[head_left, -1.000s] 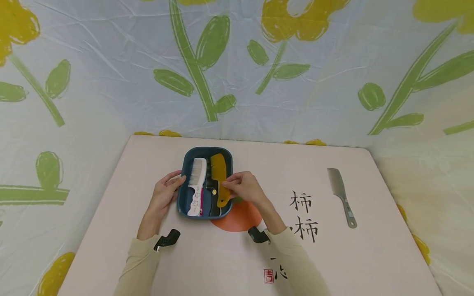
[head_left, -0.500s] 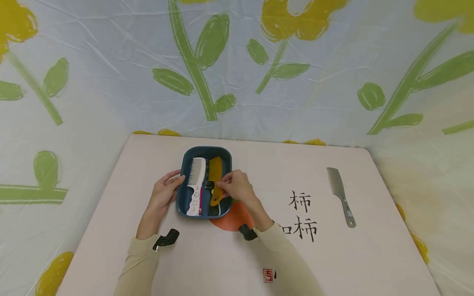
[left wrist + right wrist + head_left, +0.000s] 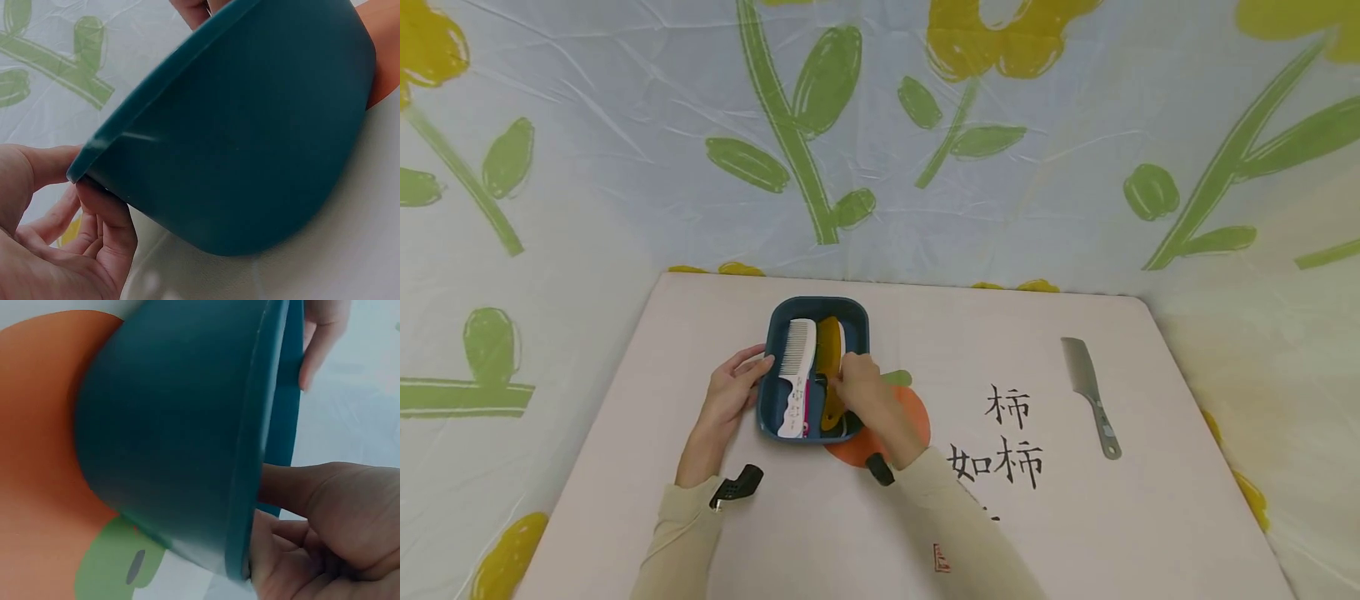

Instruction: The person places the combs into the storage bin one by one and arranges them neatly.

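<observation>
A deep blue plastic storage box [image 3: 765, 408] stands on the table with combs inside. My left hand [image 3: 730, 396] grips its left rim, thumb over the edge and fingers beneath, as the left wrist view shows [image 3: 62, 219]. On the left inside lies a white comb [image 3: 797, 358] with a pink strip beside its handle. My right hand [image 3: 867, 392] reaches over the right rim, fingers curled, and holds the yellow comb [image 3: 829, 350] by its side. The right wrist view shows the right hand [image 3: 331, 531] with its thumb inside the box. Its fingertips are hidden. A black comb is mostly covered by the yellow one.
A grey comb [image 3: 1092, 396] lies on the right side of the pale table mat [image 3: 1150, 517]. The mat carries a printed orange fruit [image 3: 917, 417] and black characters. A flower-patterned curtain [image 3: 1060, 167] surrounds the table.
My right hand has moved left and down into the box. The yellow comb has shifted left with it, closer to the white comb. My left hand has stayed on the rim.
</observation>
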`<state>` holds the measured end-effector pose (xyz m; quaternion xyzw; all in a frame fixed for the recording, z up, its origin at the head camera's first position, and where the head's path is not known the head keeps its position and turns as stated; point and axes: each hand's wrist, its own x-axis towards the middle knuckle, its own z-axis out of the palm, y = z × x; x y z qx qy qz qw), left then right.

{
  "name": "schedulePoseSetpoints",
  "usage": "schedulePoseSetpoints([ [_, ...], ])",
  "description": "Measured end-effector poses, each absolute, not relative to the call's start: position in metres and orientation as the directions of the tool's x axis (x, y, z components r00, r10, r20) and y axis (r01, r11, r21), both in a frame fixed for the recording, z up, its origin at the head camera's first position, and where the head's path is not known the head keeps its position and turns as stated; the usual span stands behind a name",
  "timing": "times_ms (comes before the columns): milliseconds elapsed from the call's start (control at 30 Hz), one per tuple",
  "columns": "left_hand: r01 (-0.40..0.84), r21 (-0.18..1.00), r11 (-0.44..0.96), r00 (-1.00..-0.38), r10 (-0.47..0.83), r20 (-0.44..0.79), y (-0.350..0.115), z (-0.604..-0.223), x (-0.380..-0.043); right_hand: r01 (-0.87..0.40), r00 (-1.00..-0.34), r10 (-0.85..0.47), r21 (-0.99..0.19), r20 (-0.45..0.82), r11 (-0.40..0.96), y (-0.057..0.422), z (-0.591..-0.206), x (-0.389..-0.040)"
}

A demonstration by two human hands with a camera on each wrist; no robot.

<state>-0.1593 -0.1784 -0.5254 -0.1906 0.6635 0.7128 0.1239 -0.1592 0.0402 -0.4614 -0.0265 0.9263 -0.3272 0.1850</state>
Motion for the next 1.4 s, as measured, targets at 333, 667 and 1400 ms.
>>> schedulePoseSetpoints([
  [333, -0.424, 0.902, -0.077, -0.9, -0.075, -0.43, -0.178, -0.524, -0.158, -0.029, -0.934, -0.214, -0.534, -0.288, 0.845, 0.032, -0.466, -0.156],
  [667, -0.428, 0.901, -0.068, -0.898, -0.079, -0.433, -0.178, -0.523, -0.157, -0.121, -0.956, -0.24, -0.519, -0.168, 0.846, 0.027, -0.472, -0.151],
  [1400, -0.433, 0.898, -0.081, -0.893, -0.092, -0.44, -0.176, -0.523, -0.157, -0.156, -0.969, -0.215, -0.367, -0.125, 0.917, 0.029, -0.468, -0.15],
])
